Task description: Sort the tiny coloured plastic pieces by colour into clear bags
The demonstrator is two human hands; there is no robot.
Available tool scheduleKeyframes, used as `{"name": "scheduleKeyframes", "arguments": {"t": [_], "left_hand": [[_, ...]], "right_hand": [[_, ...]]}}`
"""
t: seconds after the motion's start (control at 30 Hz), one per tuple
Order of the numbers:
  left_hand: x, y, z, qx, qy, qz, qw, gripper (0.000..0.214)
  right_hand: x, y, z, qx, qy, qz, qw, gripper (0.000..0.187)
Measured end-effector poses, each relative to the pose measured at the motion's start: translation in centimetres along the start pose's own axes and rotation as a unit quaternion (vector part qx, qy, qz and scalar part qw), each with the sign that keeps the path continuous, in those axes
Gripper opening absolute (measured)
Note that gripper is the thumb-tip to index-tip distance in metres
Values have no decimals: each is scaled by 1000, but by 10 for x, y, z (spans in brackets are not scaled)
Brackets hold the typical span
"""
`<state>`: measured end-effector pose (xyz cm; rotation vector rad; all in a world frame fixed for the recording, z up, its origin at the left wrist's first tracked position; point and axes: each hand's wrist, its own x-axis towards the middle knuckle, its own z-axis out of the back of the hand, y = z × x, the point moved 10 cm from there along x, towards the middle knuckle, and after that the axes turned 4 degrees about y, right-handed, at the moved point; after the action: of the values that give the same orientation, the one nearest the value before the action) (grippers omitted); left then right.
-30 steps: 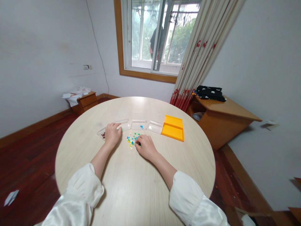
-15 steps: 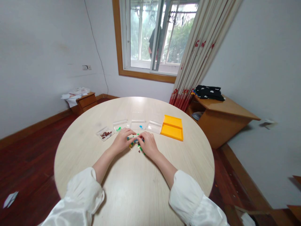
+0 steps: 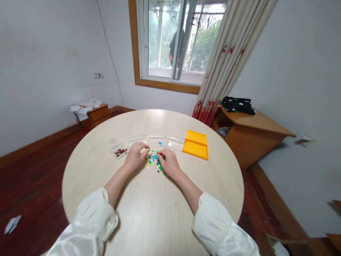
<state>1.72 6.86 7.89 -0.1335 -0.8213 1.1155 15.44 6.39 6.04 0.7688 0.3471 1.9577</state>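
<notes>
A heap of small coloured pieces (image 3: 153, 159), green, blue and yellow, lies on the round table (image 3: 149, 209) between my hands. My left hand (image 3: 136, 156) rests at the heap's left edge, fingers curled and pinched onto the pieces. On the heap's right side my right hand (image 3: 168, 162) is likewise bent down, its fingertips among the pieces. What each pinch holds is too small to make out. Behind the heap stand small clear trays: one with dark red pieces (image 3: 118, 151), one partly hidden by my left hand (image 3: 136, 139), one with a blue piece (image 3: 157, 141), and another (image 3: 175, 143).
A yellow tray (image 3: 196, 145) lies to the right of the clear trays. A wooden desk (image 3: 253, 131) with black cloth stands at the right by a curtain. A low cabinet (image 3: 97, 113) with papers sits by the left wall. Someone stands outside the window (image 3: 176, 42).
My left hand left the clear tray at the left and came to the heap. Both hands closed in on the pieces, then spread slightly apart, showing more of the heap.
</notes>
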Motion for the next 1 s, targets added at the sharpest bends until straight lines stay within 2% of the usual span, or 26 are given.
{"name": "scheduleKeyframes", "arguments": {"t": [0.1,0.23,0.43,0.6,0.77,1.0], "left_hand": [[2,27,15,64,-60,73,993,14],[3,46,21,137,-71,122,980,18],[3,49,21,200,-60,148,967,23],[3,54,22,219,-63,155,961,23],[3,60,20,216,-58,161,961,23],[4,58,18,203,-47,162,964,23]], "right_hand": [[-1,-1,-3,-31,23,-6,999,15],[1,1,-11,-75,46,-1,996,24],[13,9,-28,-113,61,31,991,25],[14,20,-31,-121,58,62,989,24],[16,16,-29,-153,42,34,987,21],[21,12,-37,-176,43,14,983,18]]}}
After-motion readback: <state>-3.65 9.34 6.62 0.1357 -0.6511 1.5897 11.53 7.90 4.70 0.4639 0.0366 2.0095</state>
